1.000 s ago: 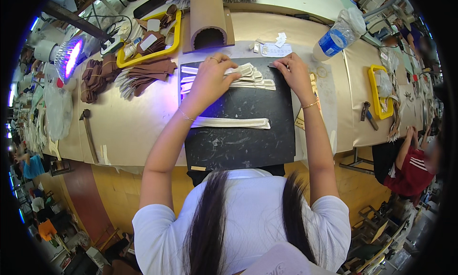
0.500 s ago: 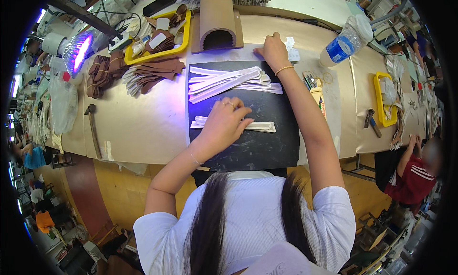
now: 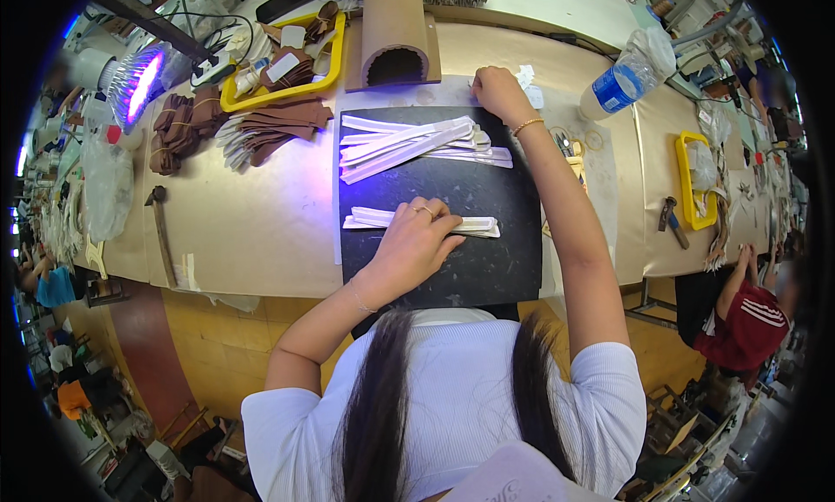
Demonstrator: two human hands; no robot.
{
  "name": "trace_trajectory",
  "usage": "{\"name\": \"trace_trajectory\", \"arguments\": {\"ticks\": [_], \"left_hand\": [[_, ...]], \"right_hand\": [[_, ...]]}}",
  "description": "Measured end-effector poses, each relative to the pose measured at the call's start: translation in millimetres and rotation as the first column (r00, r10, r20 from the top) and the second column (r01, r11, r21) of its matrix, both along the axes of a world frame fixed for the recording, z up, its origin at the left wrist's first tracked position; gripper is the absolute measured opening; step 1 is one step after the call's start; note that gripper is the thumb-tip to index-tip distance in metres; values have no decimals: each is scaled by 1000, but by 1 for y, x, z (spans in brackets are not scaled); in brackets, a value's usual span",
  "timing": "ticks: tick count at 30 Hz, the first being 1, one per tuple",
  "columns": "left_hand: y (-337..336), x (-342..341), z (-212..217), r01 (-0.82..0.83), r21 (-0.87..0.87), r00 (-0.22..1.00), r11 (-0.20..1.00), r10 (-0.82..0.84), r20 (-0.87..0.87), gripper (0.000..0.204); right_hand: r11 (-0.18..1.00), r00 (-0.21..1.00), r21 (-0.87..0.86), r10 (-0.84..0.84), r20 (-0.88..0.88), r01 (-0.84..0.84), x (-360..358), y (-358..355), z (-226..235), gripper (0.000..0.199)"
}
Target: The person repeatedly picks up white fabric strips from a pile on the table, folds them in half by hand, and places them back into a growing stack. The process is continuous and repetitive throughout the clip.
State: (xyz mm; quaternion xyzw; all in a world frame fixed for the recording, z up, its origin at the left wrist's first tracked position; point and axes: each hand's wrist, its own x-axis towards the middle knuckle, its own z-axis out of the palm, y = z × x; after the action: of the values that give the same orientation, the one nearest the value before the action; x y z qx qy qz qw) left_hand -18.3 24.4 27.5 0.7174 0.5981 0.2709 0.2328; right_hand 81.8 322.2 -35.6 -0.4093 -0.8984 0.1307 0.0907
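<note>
My left hand [image 3: 419, 243] is bent over a small stack of white strips [image 3: 477, 225] on the near half of a black mat [image 3: 409, 280]. Its fingers and thumb close around the middle of that stack. A larger, loosely fanned pile of white strips [image 3: 409, 147] lies on the far half of the mat. Past the mat's far right corner is my right hand [image 3: 504, 97], fingers curled down and drawn together. Whatever they may hold is hidden. White paper pieces [image 3: 528, 83] lie just right of it.
A brown half-tube form [image 3: 396, 32] stands behind the mat. Left are a yellow tray [image 3: 287, 99], brown strip bundles [image 3: 283, 123], a lit lamp [image 3: 139, 84] and a hammer [image 3: 162, 232]. Right are a plastic bottle [image 3: 613, 93], another hammer [image 3: 672, 222] and a seated person [image 3: 748, 324].
My right hand has drawn slightly toward me and its fingers have curled in. My left hand has settled lower onto the near stack. The view has shifted a little.
</note>
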Motion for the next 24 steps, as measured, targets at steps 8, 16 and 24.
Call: {"name": "trace_trajectory", "arguments": {"ticks": [8, 16, 24], "left_hand": [[-8, 5, -5, -66, 82, 998, 994, 66, 9, 18], [-26, 9, -20, -114, 283, 988, 952, 138, -67, 26], [-33, 13, -27, -78, 249, 989, 965, 107, -105, 31]], "right_hand": [[989, 948, -18, -147, -282, 148, 16, -26, 52, 14], [830, 872, -549, -194, -449, -98, 67, -148, 70, 12], [699, 861, -714, -338, -379, -40, 89, -200, 61, 14]]}}
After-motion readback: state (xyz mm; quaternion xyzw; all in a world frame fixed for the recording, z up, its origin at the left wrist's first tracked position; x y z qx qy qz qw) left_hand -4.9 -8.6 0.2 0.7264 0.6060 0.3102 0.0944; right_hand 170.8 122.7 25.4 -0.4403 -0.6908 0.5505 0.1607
